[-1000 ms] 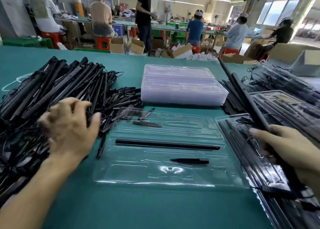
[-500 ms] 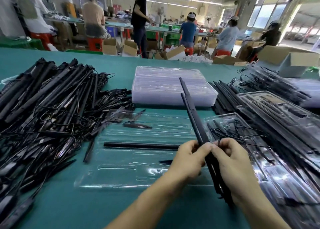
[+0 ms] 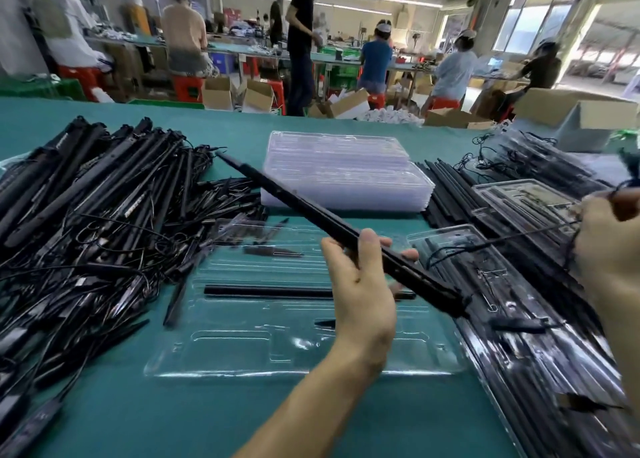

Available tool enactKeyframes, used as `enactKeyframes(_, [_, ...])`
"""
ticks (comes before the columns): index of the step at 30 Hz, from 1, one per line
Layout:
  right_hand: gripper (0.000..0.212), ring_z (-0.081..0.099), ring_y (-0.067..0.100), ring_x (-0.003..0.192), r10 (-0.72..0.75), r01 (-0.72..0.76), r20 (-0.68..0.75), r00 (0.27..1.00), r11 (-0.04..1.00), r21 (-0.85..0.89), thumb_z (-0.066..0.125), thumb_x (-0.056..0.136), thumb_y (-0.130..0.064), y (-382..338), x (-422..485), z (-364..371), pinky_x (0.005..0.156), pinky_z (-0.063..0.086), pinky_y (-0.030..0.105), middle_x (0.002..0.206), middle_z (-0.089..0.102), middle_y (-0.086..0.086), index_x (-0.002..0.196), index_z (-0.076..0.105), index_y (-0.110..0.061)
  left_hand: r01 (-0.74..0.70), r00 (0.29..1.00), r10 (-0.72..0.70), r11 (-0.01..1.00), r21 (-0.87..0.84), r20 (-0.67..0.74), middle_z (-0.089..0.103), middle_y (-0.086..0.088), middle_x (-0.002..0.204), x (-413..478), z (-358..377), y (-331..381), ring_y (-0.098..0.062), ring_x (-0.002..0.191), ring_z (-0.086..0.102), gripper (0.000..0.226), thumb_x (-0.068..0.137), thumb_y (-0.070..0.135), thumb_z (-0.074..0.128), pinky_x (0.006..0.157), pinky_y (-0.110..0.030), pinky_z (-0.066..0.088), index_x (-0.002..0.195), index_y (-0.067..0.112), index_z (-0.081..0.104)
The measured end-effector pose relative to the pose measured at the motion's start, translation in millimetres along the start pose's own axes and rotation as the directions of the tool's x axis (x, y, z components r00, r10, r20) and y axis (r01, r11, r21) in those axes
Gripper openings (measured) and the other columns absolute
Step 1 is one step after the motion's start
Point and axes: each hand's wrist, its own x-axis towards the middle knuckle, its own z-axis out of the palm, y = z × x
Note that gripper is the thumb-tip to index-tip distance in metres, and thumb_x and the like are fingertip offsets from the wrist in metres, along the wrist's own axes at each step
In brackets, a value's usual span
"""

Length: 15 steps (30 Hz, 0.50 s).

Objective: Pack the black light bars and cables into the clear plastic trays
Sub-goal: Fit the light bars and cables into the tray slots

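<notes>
Nearest me, my left hand [image 3: 363, 284] is showing its back to the camera, thumb and fingers curling round one black light bar [image 3: 294, 201]. The light bar is slanting up and to the left above the clear tray [image 3: 277, 350]. That clear tray is lying on the table [image 3: 104, 405], carrying one long bar [image 3: 266, 290] across its middle. At the right edge my right hand [image 3: 609, 250] is pinching a thin cable [image 3: 519, 239] over the filled trays [image 3: 519, 353]. Farther off, one stack of empty trays [image 3: 346, 173] is sitting right of the pile of bars [image 3: 86, 215].
</notes>
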Motion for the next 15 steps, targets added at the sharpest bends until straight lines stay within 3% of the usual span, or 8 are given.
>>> enactKeyframes(3, [0.031, 0.054, 0.012, 0.072, -0.194, 0.190, 0.027, 0.981, 0.977, 0.095, 0.052, 0.080, -0.053, -16.3, 11.1, -2.9, 0.071, 0.048, 0.039, 0.082, 0.057, -0.003, 0.088, 0.056, -0.024, -0.006, 0.999, 0.006, 1.000, 0.000, 0.052, 0.062, 0.006, 0.085, -1.9, -2.3, -7.7, -0.020, 0.076, 0.072, 0.025, 0.102, 0.033, 0.048, 0.069, -0.043, 0.061, 0.078, 0.037, 0.048])
enactKeyframes(5, [0.031, 0.059, 0.010, 0.080, -0.355, 0.336, 0.063, 0.933, 0.920, 0.203, 0.057, 0.087, -0.047, -33.9, 3.8, -4.5, 0.072, 0.051, 0.031, 0.088, 0.062, -0.002, 0.095, 0.064, -0.017, 0.000, 1.000, 0.001, 1.000, -0.020, 0.021, 0.061, 0.008, 0.076, 4.9, -9.1, -8.2, -0.016, 0.065, 0.067, 0.027, 0.102, 0.033, 0.049, 0.067, -0.043, 0.060, 0.076, 0.035, 0.046])
enactKeyframes(8, [0.005, 0.065, 0.003, 0.084, -0.557, 0.460, 0.143, 0.818, 0.784, 0.417, 0.062, 0.090, -0.028, -61.4, -26.5, -3.7, 0.077, 0.054, 0.021, 0.087, 0.068, -0.023, 0.093, 0.066, -0.029, -0.067, 0.993, 0.075, 0.994, 0.081, -0.090, 0.050, 0.005, 0.069, 25.4, -29.7, 4.0, -0.011, 0.049, 0.052, 0.021, 0.105, 0.030, 0.045, 0.055, -0.033, 0.053, 0.085, 0.031, 0.042])
enactKeyframes(10, [0.007, 0.067, 0.008, 0.081, -0.588, 0.432, 0.206, 0.783, 0.751, 0.500, 0.065, 0.087, -0.022, -75.7, -48.5, -5.1, 0.072, 0.055, 0.024, 0.084, 0.069, -0.022, 0.090, 0.066, -0.028, -0.141, 0.983, 0.163, 0.963, 0.230, -0.083, 0.046, 0.004, 0.068, 38.8, -49.4, 22.0, -0.011, 0.048, 0.047, 0.019, 0.105, 0.028, 0.045, 0.050, -0.027, 0.047, 0.086, 0.030, 0.041])
enactKeyframes(12, [0.011, 0.068, 0.012, 0.081, -0.594, 0.363, 0.292, 0.750, 0.738, 0.569, 0.067, 0.086, -0.016, -80.2, -66.1, -6.4, 0.073, 0.055, 0.023, 0.085, 0.071, -0.016, 0.090, 0.065, -0.025, -0.219, 0.973, 0.228, 0.894, 0.390, 0.023, 0.048, 0.004, 0.070, 49.9, -69.2, 45.9, -0.012, 0.053, 0.050, 0.019, 0.104, 0.030, 0.049, 0.053, -0.028, 0.049, 0.086, 0.034, 0.045])
enactKeyframes(15, [0.005, 0.067, 0.009, 0.081, -0.591, 0.242, 0.424, 0.686, 0.735, 0.633, 0.067, 0.089, -0.009, -83.8, -94.5, -7.0, 0.073, 0.054, 0.017, 0.085, 0.071, -0.014, 0.093, 0.067, -0.013, -0.364, 0.927, 0.312, 0.624, 0.691, 0.207, 0.056, 0.002, 0.073, 62.2, -91.1, 82.0, -0.012, 0.057, 0.061, 0.009, 0.101, 0.032, 0.052, 0.057, -0.029, 0.054, 0.094, 0.029, 0.048])
